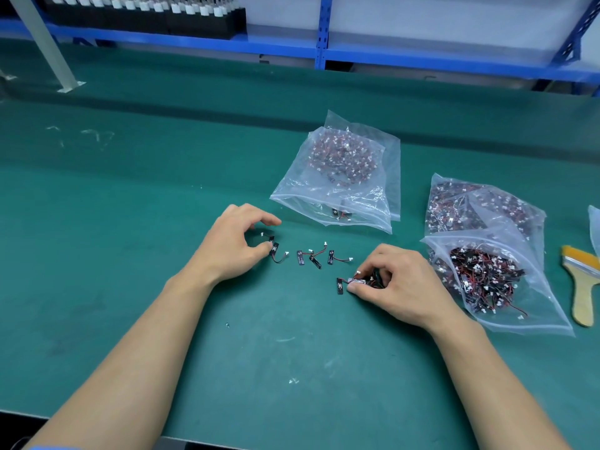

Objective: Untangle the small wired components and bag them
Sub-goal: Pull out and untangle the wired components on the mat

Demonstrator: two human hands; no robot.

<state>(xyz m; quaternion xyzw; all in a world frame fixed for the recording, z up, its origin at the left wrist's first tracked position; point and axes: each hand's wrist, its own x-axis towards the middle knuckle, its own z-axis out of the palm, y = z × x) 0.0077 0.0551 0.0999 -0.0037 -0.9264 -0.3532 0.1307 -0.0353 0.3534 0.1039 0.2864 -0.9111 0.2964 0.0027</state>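
Note:
Small black components with red-black wires and white plugs lie loose on the green mat; three of these loose components [314, 256] sit between my hands. My left hand [230, 243] curls over two more, its thumb and fingers pinching one small component [274, 250]. My right hand [394, 282] grips a tangled clump of components [365, 280], with one black piece [340, 285] sticking out to the left. An open clear bag [506, 316] full of tangled components lies just right of my right hand. Another clear bag [337, 177] lies beyond the loose parts, its mouth toward me.
A third filled bag [454, 196] sits behind the open one. A yellow-bristled brush with a wooden handle [582, 287] lies at the right edge. Blue shelving [321, 30] and a grey post [45, 43] stand at the back of the bench.

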